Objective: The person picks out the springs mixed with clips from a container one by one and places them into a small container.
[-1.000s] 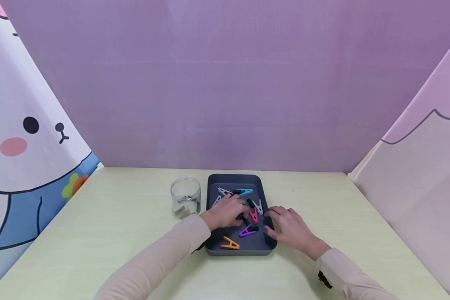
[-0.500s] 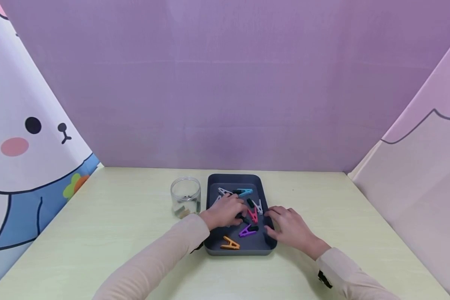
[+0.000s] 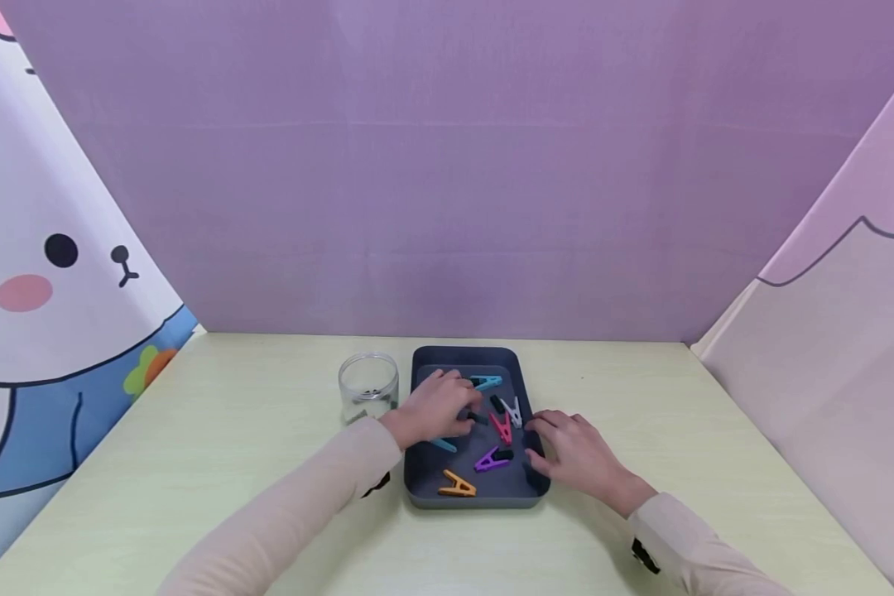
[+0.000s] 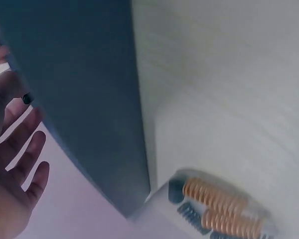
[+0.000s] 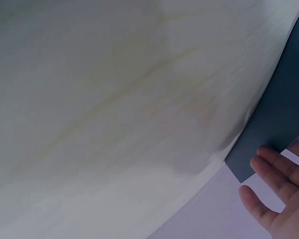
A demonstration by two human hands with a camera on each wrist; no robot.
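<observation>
My left hand (image 3: 435,406) is over the left side of a dark grey tray (image 3: 465,354), pinching a clip with a dark tip (image 3: 478,418); the hand hides the rest of that clip. In the left wrist view this dark tip (image 4: 26,98) shows among the fingers. Part of a light blue clip (image 3: 443,444) lies below this hand. Also in the tray are a blue clip (image 3: 487,382), a white clip (image 3: 516,412), a red clip (image 3: 502,428), a purple clip (image 3: 492,459) and an orange clip (image 3: 458,484). My right hand (image 3: 577,451) rests against the tray's right rim, fingers spread.
A clear jar (image 3: 368,389) stands left of the tray, close to my left sleeve. Coiled orange pieces (image 4: 214,196) and dark ones show inside it in the left wrist view. A purple backdrop (image 3: 454,207) rises behind the pale table (image 3: 268,439).
My left hand has shifted up and left inside the tray, and the dark clip tip has moved with it. The light blue clip below has come into view. My right hand stays put.
</observation>
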